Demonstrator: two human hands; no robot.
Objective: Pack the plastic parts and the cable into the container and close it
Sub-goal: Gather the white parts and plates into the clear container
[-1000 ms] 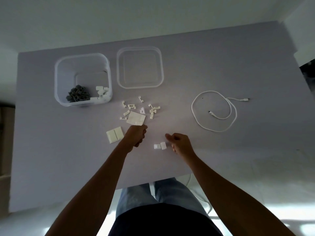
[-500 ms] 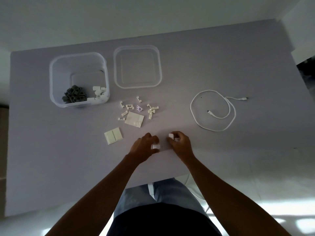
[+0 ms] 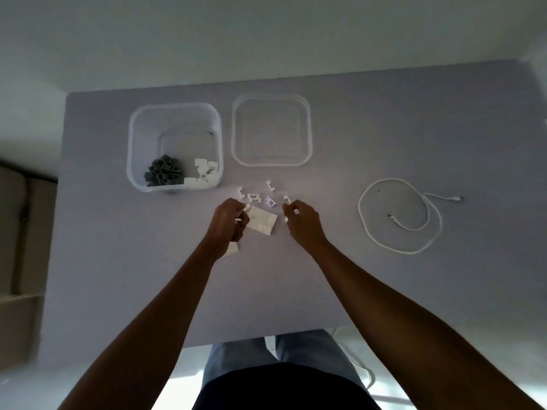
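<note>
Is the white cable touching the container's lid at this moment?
Apart. The head view shows bare table between the coiled white cable and the clear lid, which lies beside the open container.

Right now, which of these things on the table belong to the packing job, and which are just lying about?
Part of the job:
container, already holding grey parts and some white ones
lid
small white parts
flat white plate
white cable
left hand and right hand, both picking up pieces

Just lying about:
brown furniture beside the table

Head-worn view, steeply down onto table [image 3: 414,291]
</note>
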